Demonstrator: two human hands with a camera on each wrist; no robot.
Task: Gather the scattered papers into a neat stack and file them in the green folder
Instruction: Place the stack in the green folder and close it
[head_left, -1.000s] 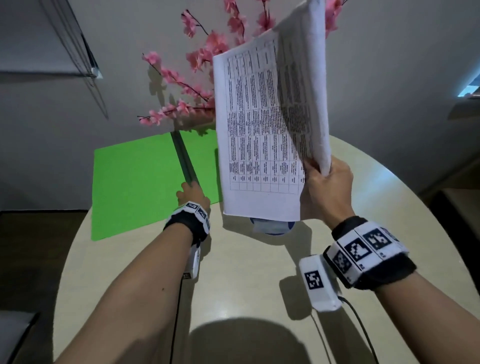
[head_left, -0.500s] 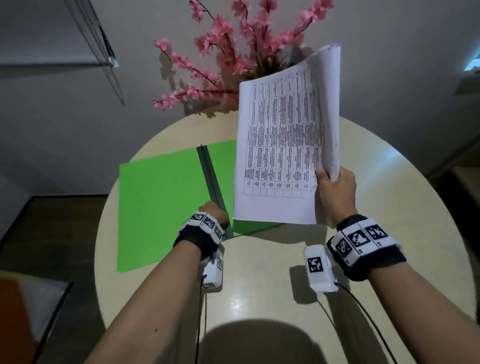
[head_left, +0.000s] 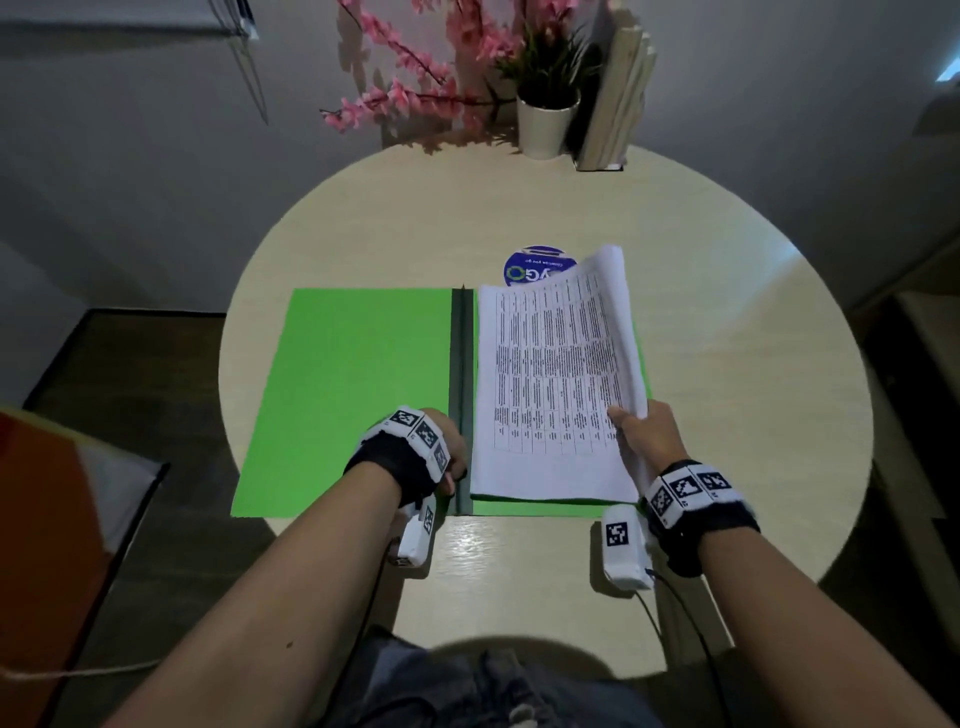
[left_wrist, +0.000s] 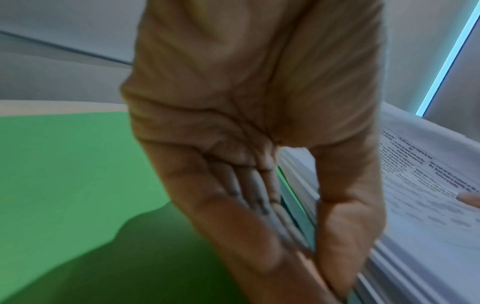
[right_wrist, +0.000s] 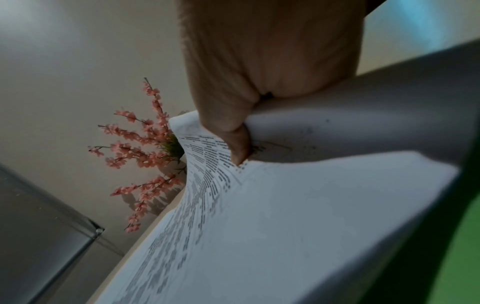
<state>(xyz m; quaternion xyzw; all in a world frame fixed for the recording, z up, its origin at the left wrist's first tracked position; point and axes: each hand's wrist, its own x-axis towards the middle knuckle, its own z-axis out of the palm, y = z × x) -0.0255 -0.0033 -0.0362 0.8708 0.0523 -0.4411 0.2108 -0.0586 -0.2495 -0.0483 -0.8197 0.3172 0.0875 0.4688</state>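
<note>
The green folder (head_left: 353, 395) lies open on the round table, its dark spine bar (head_left: 462, 364) running down the middle. The printed paper stack (head_left: 550, 384) lies on the folder's right half. My right hand (head_left: 639, 436) grips the stack's near right edge, which curls up off the folder. In the right wrist view the thumb (right_wrist: 239, 148) presses on the top sheet of the papers (right_wrist: 285, 205). My left hand (head_left: 457, 467) sits at the near end of the spine. In the left wrist view its fingers (left_wrist: 259, 195) and thumb pinch the bar beside the papers (left_wrist: 428, 205).
A blue round disc (head_left: 535, 265) lies just behind the papers. A white pot (head_left: 545, 124) of pink blossoms and a cream upright holder (head_left: 613, 104) stand at the table's far edge. The table rim (head_left: 810, 322) curves round on the right; dark floor lies to the left.
My right hand has lowered the paper stack from upright in the air down onto the folder's right half. My left hand has stayed at the spine.
</note>
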